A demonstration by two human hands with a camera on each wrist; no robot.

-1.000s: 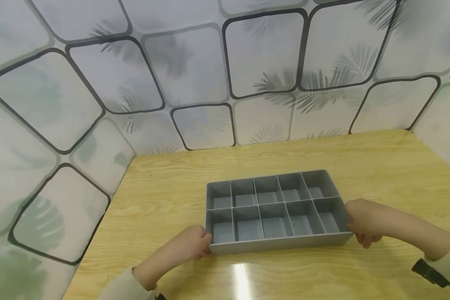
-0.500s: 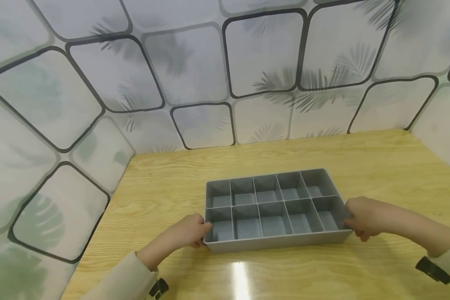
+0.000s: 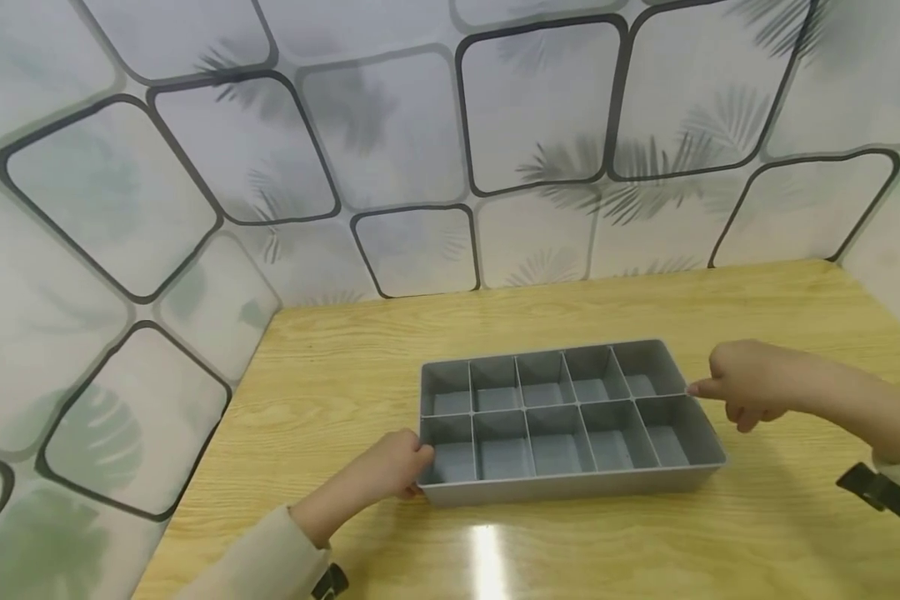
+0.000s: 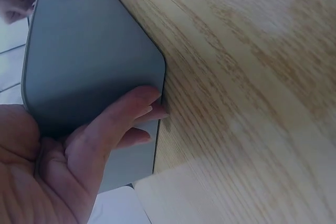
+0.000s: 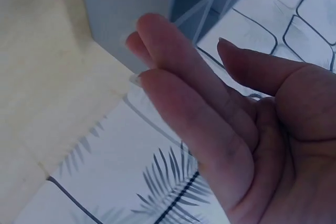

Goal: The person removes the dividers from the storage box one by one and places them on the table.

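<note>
A grey rectangular divided box [image 3: 570, 487] with several square compartments sits on the wooden table, its compartments bare inside. My left hand [image 3: 393, 464] grips the box's left end near the front corner, thumb over the rim and fingers along the outer wall. In the left wrist view, the fingers [image 4: 121, 119] lie against the grey wall close to the tabletop. At the other end, my right hand [image 3: 757, 383] reaches a fingertip to the right rim where the middle divider meets it. The right wrist view shows its fingers [image 5: 194, 124] extended, thumb apart, holding nothing.
The light wood-grain table [image 3: 330, 358] extends around the box. A patterned wall covering [image 3: 412, 125] with outlined squares and leaves rises behind and at both sides. A bright light reflection lies on the table in front of the box.
My right hand has let go of the box's front right end and moved back along the right side, its fingers straightening. The left hand keeps its hold. The head view has shifted slightly.
</note>
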